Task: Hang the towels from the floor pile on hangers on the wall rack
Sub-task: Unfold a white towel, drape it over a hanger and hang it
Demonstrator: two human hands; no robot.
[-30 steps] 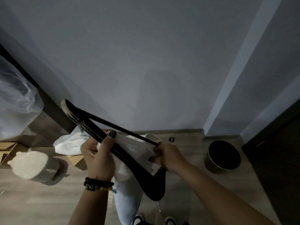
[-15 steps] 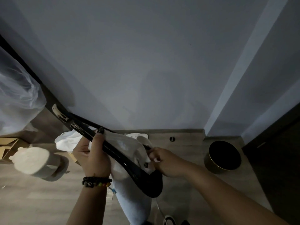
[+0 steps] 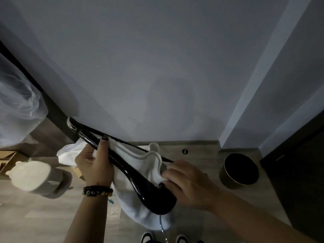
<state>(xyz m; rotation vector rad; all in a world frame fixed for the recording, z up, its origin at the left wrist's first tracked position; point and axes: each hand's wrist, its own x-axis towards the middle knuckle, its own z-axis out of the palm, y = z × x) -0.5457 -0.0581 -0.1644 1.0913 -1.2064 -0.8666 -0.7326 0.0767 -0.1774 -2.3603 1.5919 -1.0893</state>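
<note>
The white towel [image 3: 140, 172] is the biggest thing in play: it is draped through a black hanger [image 3: 138, 178] held in the air in front of the wall [image 3: 157, 58], most of its bulk sagging below the hanger's thick shoulder, 1 fold bunched above the thin crossbar. No rack shows from here, so the hanging itself looks some way off.

The hanger tilts, far end high toward the wall, near end low by the person's shoes [image 3: 147, 236]. On that slope I'd expect the heavy lower half to drag the cloth off the bar and onto the floor [image 3: 35, 216].

The left hand [image 3: 95, 165] clenches the shoulder with a bit of towel, its index finger laid along the top. The right hand [image 3: 185, 181] pinches the towel's edge beside the hanger's near end. If that pinch slips mid-tug, the fold springs back uneven.

More towel [image 3: 70, 151] lies behind, near the pale stool [image 3: 35, 178]. The black bin [image 3: 241, 171] stands in the floor's corner, well apart.
</note>
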